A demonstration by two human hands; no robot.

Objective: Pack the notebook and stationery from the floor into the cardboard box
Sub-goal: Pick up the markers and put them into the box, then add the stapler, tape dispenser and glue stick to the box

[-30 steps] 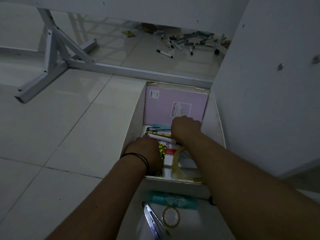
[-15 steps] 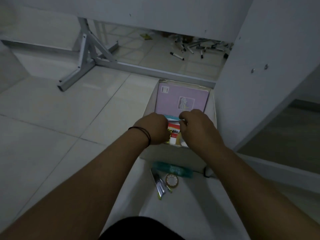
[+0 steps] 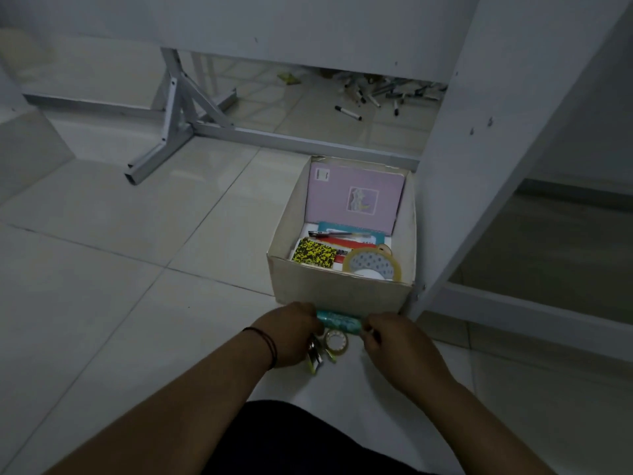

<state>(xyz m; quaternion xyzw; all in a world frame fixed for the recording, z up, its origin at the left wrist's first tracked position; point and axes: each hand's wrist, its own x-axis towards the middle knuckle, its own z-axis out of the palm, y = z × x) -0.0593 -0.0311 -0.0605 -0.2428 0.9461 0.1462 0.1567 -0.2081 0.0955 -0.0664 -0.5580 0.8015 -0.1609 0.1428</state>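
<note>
The open cardboard box (image 3: 342, 291) stands on the tiled floor. Inside, a pink notebook (image 3: 356, 197) leans on the far wall, with a pen (image 3: 332, 233), a yellow-and-black patterned pad (image 3: 315, 257) and a big tape roll (image 3: 373, 265) lower down. On the floor in front of the box lies a teal pouch (image 3: 339, 320). My left hand (image 3: 291, 334) grips its left end and my right hand (image 3: 394, 341) pinches its right end. A small tape roll (image 3: 336, 341) and a shiny metal tool (image 3: 314, 358) lie just below the pouch.
A white metal table frame (image 3: 178, 132) stands beyond the box on the left. A white panel (image 3: 479, 166) rises right against the box's right side. Several markers (image 3: 349, 113) lie scattered on the floor under the table.
Both hands have come out of the box and dropped to the floor in front of it, closing on the ends of the teal pouch. The view has pulled back from the box.
</note>
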